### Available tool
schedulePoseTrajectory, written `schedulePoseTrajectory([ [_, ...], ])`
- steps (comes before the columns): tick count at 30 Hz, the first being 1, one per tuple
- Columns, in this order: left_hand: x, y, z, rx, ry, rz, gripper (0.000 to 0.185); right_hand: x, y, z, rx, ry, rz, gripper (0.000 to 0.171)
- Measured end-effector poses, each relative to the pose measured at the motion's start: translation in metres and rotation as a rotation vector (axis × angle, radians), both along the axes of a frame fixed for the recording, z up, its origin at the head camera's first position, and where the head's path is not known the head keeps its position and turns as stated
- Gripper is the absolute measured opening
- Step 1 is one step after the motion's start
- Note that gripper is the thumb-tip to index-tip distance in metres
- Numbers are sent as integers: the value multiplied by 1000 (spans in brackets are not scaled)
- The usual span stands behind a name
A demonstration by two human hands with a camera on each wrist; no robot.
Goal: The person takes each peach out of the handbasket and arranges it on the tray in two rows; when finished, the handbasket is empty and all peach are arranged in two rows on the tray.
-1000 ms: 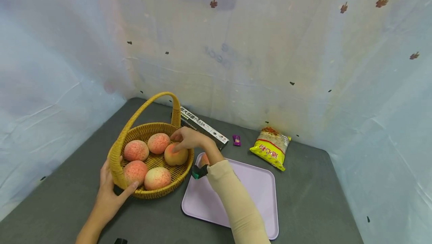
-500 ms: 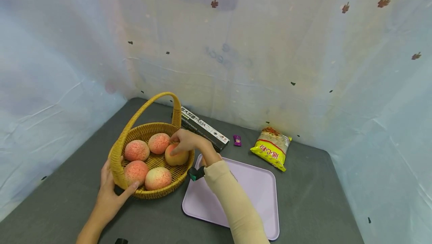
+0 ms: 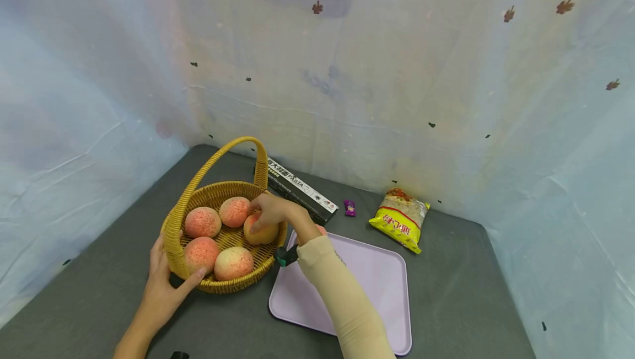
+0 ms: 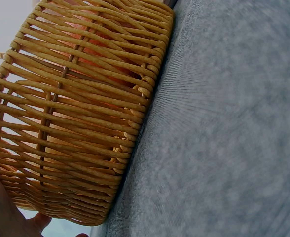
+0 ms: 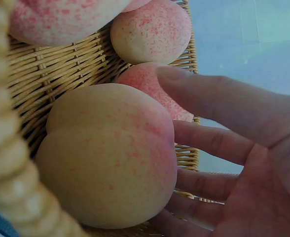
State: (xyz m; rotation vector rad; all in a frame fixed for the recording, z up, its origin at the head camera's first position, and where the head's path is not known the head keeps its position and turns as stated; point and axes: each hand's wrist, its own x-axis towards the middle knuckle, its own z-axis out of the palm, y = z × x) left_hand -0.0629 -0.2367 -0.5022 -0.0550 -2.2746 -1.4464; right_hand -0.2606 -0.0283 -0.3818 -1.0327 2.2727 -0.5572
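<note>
A yellow wicker basket (image 3: 233, 283) with a tall handle holds several pink-speckled peaches. My right hand (image 3: 273, 211) reaches into it from the right and cups the peach (image 3: 262, 234) by the right rim. In the right wrist view the thumb and fingers (image 5: 209, 143) curve round this peach (image 5: 105, 158), and two more peaches lie behind it. My left hand (image 3: 166, 279) grips the basket's near-left rim, thumb across the front wall. The left wrist view shows the basket's woven side (image 4: 76, 113) up close, with a bit of the left hand (image 4: 2, 217) at its lower edge.
A lilac tray (image 3: 357, 282) lies right of the basket, with one peach (image 3: 321, 230) on its far corner, mostly hidden by my forearm. Behind lie a black pasta box (image 3: 300, 191), a purple sweet (image 3: 350, 208) and a yellow bag (image 3: 399, 218). Pale curtains enclose the grey table.
The right hand has settled a little lower round the peach at the basket's right rim. The left hand and the basket have stayed put.
</note>
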Motion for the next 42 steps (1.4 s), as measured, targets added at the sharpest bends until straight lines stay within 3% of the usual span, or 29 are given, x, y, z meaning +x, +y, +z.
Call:
schedulePoseTrajectory([
  [4, 0, 0, 0, 6, 0, -6, 90, 2, -2, 0, 34, 2, -16, 47],
  [17, 0, -2, -4, 6, 18, -12, 92, 3, -6, 5, 148, 28, 46, 55],
  [34, 1, 0, -4, -2, 3, -11, 85, 2, -12, 2, 331, 123, 108, 50],
  [42, 0, -2, -4, 4, 14, -12, 83, 4, -13, 0, 283, 117, 122, 55],
])
